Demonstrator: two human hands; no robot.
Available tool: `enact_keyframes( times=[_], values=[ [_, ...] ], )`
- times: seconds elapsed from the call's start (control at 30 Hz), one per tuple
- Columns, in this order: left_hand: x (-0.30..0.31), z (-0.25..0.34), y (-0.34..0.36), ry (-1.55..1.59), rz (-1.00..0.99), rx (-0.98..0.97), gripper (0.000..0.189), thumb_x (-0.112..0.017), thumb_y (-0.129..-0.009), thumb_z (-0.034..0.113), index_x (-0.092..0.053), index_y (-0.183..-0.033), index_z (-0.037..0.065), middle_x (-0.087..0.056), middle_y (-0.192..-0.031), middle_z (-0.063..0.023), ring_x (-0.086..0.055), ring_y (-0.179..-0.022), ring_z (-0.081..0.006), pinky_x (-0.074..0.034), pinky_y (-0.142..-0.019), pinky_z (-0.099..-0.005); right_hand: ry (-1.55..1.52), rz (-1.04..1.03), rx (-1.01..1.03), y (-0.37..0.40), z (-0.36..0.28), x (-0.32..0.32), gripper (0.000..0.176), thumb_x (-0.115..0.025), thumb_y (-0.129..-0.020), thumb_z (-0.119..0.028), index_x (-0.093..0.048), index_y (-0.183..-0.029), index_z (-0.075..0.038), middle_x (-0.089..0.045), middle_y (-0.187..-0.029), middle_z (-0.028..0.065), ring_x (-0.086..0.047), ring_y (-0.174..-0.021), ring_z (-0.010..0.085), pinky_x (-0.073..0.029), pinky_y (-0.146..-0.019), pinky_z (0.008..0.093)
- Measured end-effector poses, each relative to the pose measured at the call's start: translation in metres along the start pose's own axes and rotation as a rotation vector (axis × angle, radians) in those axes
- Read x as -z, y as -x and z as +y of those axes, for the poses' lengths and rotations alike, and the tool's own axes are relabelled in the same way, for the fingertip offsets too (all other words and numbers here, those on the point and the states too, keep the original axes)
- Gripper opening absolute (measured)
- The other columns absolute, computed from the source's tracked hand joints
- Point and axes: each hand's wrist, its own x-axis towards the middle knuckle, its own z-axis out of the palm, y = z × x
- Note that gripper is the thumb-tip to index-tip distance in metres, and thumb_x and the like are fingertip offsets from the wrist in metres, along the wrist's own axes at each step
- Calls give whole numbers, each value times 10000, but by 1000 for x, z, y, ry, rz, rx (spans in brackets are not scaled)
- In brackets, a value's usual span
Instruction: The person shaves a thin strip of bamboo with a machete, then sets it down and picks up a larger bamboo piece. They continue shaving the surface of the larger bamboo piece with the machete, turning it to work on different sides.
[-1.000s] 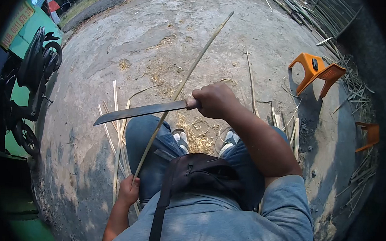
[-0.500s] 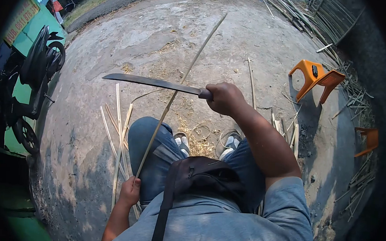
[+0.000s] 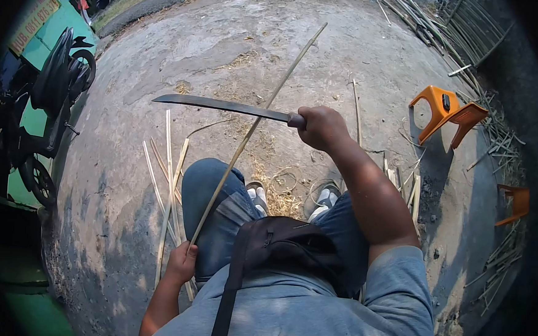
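My right hand (image 3: 322,129) is wrapped around the dark handle of a machete (image 3: 214,104). The long blade points left and lies across a thin bamboo strip (image 3: 231,161), overlapping it around mid-length in this view. At the lower left, my left hand (image 3: 181,263) grips the near end of that strip. From there the strip slants over my left knee, its far tip reaching up and to the right. Pale split bamboo strips (image 3: 167,155) lie on the ground beside my left leg, close to the left hand.
Wood shavings (image 3: 284,207) are scattered between my feet. More split pieces (image 3: 415,195) lie by my right leg. An orange plastic chair (image 3: 443,111) stands to the right, a dark object on it. A motorbike (image 3: 51,99) is parked at left. Bamboo poles (image 3: 421,23) lie at far right.
The machete has moved a little farther along the strip, away from my body. My left hand keeps its grip on the near end. The whole view has shifted slightly.
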Motion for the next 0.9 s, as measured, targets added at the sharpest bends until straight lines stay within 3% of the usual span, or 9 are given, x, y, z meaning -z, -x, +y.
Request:
enact_keyframes(
  times=[0.17, 0.27, 0.43, 0.6, 0.7, 0.9],
  values=[
    [-4, -6, 1, -28, 28, -29, 718, -463, -1032, 673, -491, -794, -4, -507, -645, -207, -531, -597, -365, -421, -585, -451, -23, -35, 16, 15, -7, 12, 114, -674, -886, -264, -721, -868, -162, -724, -807, 120, -715, -796, 369, -568, -712, 501],
    [-4, 2, 0, -20, 22, -29, 722, -466, -1028, 678, -492, -796, -6, -509, -646, -211, -525, -596, -374, -418, -583, -455, 25, -37, 178, 25, -13, 8, 89, -687, -854, -242, -716, -847, -158, -716, -776, 110, -717, -768, 351, -564, -689, 497],
    [-4, 2, -3, -19, 20, -23, 719, -477, -1027, 675, -493, -792, -5, -507, -637, -197, -520, -582, -324, -413, -574, -440, 42, -35, 288, 20, -23, 3, 120, -731, -788, -236, -666, -801, -135, -680, -727, 100, -699, -726, 361, -551, -658, 506],
    [-3, -4, -2, 36, 1, 5, 710, -482, -1029, 672, -490, -786, 5, -491, -624, -146, -493, -592, -217, -407, -570, -410, -33, 103, 111, 1, 7, -9, 136, -713, -856, -255, -680, -825, -127, -679, -751, 161, -686, -726, 394, -554, -672, 513],
    [-1, -3, 0, 36, 5, 1, 706, -484, -1029, 672, -492, -788, 8, -485, -624, -129, -485, -603, -196, -407, -573, -401, -115, 10, -64, -2, 19, -7, 144, -665, -907, -284, -736, -882, -160, -725, -813, 144, -717, -798, 382, -574, -730, 504],
    [-3, 0, 1, 38, -2, -4, 709, -482, -1029, 673, -511, -800, 3, -487, -626, -130, -500, -603, -205, -412, -577, -399, -147, 12, 35, 12, 10, -4, 99, -688, -884, -251, -721, -899, -159, -713, -798, 139, -703, -782, 395, -561, -703, 515]
  ],
)
